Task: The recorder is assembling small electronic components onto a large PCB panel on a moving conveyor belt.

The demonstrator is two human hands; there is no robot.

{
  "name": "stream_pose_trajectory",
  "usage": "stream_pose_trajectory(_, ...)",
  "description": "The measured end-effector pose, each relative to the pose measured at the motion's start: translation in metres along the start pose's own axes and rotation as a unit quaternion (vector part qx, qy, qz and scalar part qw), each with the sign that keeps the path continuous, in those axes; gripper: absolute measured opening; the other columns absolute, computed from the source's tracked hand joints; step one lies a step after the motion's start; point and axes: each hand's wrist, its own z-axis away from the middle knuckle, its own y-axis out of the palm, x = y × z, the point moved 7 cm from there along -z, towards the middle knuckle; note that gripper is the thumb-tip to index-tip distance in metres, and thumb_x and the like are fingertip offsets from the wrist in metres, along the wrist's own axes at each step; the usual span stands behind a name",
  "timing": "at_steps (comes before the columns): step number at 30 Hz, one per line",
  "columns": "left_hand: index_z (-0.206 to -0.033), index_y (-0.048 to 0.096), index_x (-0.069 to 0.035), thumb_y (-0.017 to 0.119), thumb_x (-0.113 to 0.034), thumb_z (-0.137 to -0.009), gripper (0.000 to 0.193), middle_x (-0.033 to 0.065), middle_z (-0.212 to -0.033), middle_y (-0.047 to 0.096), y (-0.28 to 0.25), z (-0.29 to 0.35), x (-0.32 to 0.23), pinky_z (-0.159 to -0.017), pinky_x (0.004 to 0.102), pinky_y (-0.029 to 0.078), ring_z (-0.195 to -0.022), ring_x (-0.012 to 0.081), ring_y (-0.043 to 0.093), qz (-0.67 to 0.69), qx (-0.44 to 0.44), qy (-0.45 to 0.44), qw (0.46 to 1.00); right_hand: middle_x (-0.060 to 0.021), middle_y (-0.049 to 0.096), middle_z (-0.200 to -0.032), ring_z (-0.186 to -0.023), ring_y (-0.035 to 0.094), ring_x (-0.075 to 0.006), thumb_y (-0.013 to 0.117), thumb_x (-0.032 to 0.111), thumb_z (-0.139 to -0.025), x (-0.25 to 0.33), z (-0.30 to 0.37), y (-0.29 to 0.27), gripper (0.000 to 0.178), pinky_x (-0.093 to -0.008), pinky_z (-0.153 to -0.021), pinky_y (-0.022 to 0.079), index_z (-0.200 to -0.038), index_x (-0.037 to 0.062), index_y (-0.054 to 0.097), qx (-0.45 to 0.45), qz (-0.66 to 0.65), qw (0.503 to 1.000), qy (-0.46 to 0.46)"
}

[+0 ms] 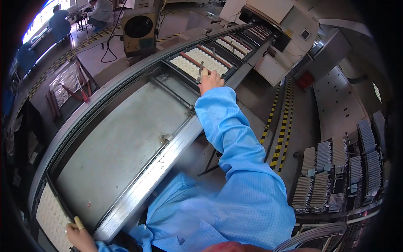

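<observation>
My right hand, in a light blue sleeve, reaches far forward over a black tray of small pale parts on the conveyor. It holds a thin metal tool whose tip points down at the parts. A yellowish finger cot covers one finger. My left hand rests at the lower left on the edge of another tray of pale parts, one finger in a finger cot, holding nothing that I can see.
A long grey conveyor bed runs between the two trays. More trays enter a white machine ahead. Stacked grey racks stand at the right. Yellow-black floor tape marks the aisle. People sit at the far left.
</observation>
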Motion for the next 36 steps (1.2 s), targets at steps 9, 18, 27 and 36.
stream_pose_trajectory(9,-0.073,0.052,-0.003,0.069,-0.017,-0.071,0.022,0.0150,-0.068,0.051,-0.021,0.027,-0.167,-0.064,0.0426,0.037,-0.068,0.0326,0.048,0.200,0.093,0.180,0.959,-0.0112,0.055,-0.114,-0.107,0.052,-0.0304,0.061,0.041,-0.080,0.010,-0.014,0.019,0.042,-0.0436,-0.087,0.044,-0.111,0.0132,0.058,0.147,0.072,0.982,0.099)
stream_pose_trajectory(18,-0.095,0.056,-0.001,0.067,-0.023,-0.074,0.032,0.0136,-0.085,0.059,-0.084,0.050,-0.157,-0.076,0.0384,0.042,-0.082,0.0300,0.056,0.102,0.120,0.416,0.895,-0.0129,0.058,-0.111,-0.106,0.056,-0.0291,0.065,0.037,-0.078,-0.025,-0.031,0.052,0.039,-0.0475,-0.088,0.043,-0.110,0.0140,0.060,0.139,0.078,0.975,0.158)
stream_pose_trajectory(27,-0.105,0.058,-0.001,0.064,-0.011,-0.076,0.031,0.0162,-0.094,0.060,-0.110,-0.057,-0.049,-0.075,0.0365,0.047,-0.085,0.0294,0.058,0.140,0.228,0.303,0.915,-0.0125,0.063,-0.089,-0.082,0.060,-0.0269,0.063,0.017,-0.078,0.233,0.068,-0.111,0.029,-0.0367,-0.073,0.047,-0.107,0.0119,0.062,0.030,-0.289,0.905,-0.311)
stream_pose_trajectory(36,-0.109,0.055,-0.004,0.064,-0.005,-0.071,0.039,0.0135,-0.106,0.055,-0.070,-0.077,-0.057,-0.084,0.0351,0.044,-0.098,0.0278,0.053,0.206,0.187,0.292,0.915,-0.0104,0.059,-0.080,-0.082,0.055,-0.0298,0.063,0.017,-0.077,0.437,0.240,-0.223,0.018,-0.0413,-0.073,0.044,-0.092,0.0073,0.064,0.121,-0.410,0.663,-0.615)
